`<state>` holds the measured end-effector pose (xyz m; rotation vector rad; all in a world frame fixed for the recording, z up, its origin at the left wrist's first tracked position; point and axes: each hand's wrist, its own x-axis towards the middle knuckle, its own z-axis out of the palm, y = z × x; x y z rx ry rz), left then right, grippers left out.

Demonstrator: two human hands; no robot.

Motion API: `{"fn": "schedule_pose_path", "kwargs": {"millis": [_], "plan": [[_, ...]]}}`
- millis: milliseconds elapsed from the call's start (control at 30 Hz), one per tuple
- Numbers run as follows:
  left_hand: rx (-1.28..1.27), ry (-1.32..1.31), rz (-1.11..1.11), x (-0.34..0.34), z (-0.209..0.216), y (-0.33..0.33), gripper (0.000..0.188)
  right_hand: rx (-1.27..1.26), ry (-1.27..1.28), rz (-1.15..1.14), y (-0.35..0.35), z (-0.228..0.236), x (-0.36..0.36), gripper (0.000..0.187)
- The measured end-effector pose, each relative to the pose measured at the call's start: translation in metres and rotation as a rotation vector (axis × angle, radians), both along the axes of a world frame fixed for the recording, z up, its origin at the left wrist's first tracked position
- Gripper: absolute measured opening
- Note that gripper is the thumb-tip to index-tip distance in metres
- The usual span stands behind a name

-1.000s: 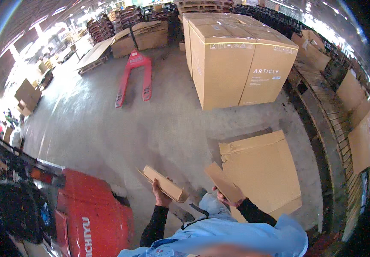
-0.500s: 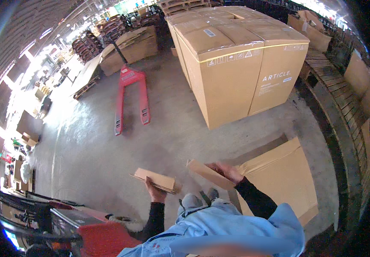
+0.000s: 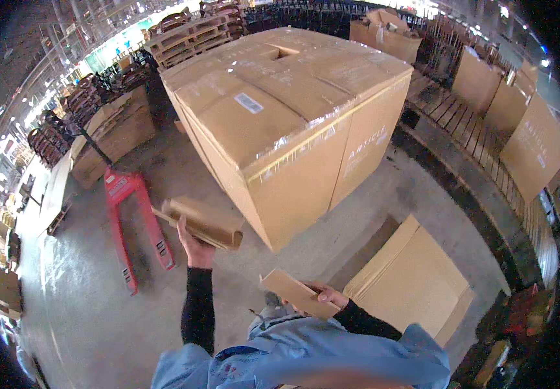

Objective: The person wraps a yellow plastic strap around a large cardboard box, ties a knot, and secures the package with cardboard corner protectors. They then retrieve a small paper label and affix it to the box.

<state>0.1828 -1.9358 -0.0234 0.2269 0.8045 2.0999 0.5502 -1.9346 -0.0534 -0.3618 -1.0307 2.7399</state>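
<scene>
My left hand (image 3: 197,246) is closed on a folded piece of cardboard (image 3: 205,222), raised out ahead of me and left of the large carton. Its fingers are partly hidden behind the cardboard. Nearer my body, my right hand (image 3: 326,295) grips a flat cardboard strip (image 3: 298,293), thumb on the near face. Beyond both hands stands a big brown cardboard carton (image 3: 299,188) with clear tape and a yellow strap along its upper edge. A flattened cardboard sheet (image 3: 412,275) lies on the floor beside my right forearm.
A red pallet jack (image 3: 124,185) stands on the concrete floor at left. Stacked wooden pallets (image 3: 195,40) rise behind the carton. A slatted wooden platform (image 3: 461,123) curves along the right, with cardboard sheets (image 3: 532,149) propped on it. A cardboard bin (image 3: 114,133) sits at far left.
My left hand has lifted its folded cardboard forward and to the left. My right hand has drawn its strip in closer to my body. The view has turned right, toward the large carton.
</scene>
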Motion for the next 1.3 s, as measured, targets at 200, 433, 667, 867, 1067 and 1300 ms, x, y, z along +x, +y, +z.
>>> {"fn": "schedule_pose_path", "kwargs": {"millis": [200, 433, 667, 867, 1067, 1300], "plan": [[0.232, 0.194, -0.147, -0.042, 0.104, 0.196, 0.045, 0.082, 0.114, -0.286, 0.104, 0.021, -0.049, 0.099], [0.117, 0.174, -0.267, -0.105, 0.122, 0.360, 0.055, 0.033, 0.112, -0.267, 0.221, 0.005, -0.074, 0.100], [0.052, 0.400, -0.253, -0.125, 0.107, 0.470, 0.070, 0.148, 0.106, -0.265, 0.326, 0.010, -0.071, 0.101], [-0.359, 0.991, 0.001, -0.106, 0.121, 0.580, 0.081, 0.084, 0.164, -0.260, 0.386, 0.026, -0.079, 0.101], [0.157, 1.400, -0.082, -0.052, 0.196, 0.533, 0.063, -0.184, 0.364, -0.189, 0.406, 0.054, -0.110, 0.114], [0.011, 1.672, -0.391, -0.032, 0.184, 0.342, 0.054, -0.247, 0.306, 0.113, 0.417, 0.103, -0.165, 0.107]]}}
